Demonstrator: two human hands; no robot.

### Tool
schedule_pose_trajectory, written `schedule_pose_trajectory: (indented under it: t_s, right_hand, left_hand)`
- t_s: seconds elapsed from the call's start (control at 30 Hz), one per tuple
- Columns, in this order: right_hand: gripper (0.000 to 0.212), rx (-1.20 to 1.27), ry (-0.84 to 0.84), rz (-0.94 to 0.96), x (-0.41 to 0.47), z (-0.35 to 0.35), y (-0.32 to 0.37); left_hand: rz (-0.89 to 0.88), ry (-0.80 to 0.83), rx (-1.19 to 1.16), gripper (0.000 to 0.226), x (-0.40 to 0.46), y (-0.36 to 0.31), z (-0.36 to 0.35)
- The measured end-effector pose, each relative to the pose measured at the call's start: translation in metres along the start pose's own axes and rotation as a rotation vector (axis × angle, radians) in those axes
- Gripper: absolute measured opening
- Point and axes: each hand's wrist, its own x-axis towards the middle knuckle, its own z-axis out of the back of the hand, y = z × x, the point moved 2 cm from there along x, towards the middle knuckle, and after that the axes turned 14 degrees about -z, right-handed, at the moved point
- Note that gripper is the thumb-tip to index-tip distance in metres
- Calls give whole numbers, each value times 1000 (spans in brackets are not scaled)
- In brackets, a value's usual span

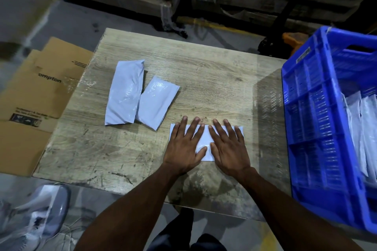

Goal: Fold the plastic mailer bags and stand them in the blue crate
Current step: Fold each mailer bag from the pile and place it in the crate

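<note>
1. Seemingly mid-fold in the head view, both hands lie flat with fingers straight and spread: the left hand [184, 144] and right hand [228, 146] press a folded white plastic mailer bag [205, 138] onto the worn wooden table [204, 79], near its near edge.
2. Two more pale plastic mailers [138, 93] lie far-left, touching each other.
3. At the right stands the blue slotted plastic crate [318, 112], white bags upright inside.
4. Thin, light and slick, the film will likely spring open; pinching the creased edge should hold it.
</note>
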Motion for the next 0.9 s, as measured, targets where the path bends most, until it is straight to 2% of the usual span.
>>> schedule_pose_trajectory:
  t_s: [0.27,0.43,0.63,0.73,0.83,0.9]
  right_hand:
    - [69,76,24,-29,-5,2,-21]
    - [75,71,69,-69,-5,5,-30]
    - [76,-5,127,-93,-3,11,-28]
    - [69,-85,35,2,-3,19,-3]
    - [62,-56,76,142,-6,8,25]
    - [61,-61,100,131,-7,3,23]
  left_hand:
    - [-12,-9,22,72,-4,4,1]
    - [105,-8,25,63,-11,7,5]
    - [129,33,28,64,-7,4,5]
    - [134,35,42,64,-7,4,3]
    - [118,33,49,63,-7,5,2]
    - [113,40,52,63,-8,6,2]
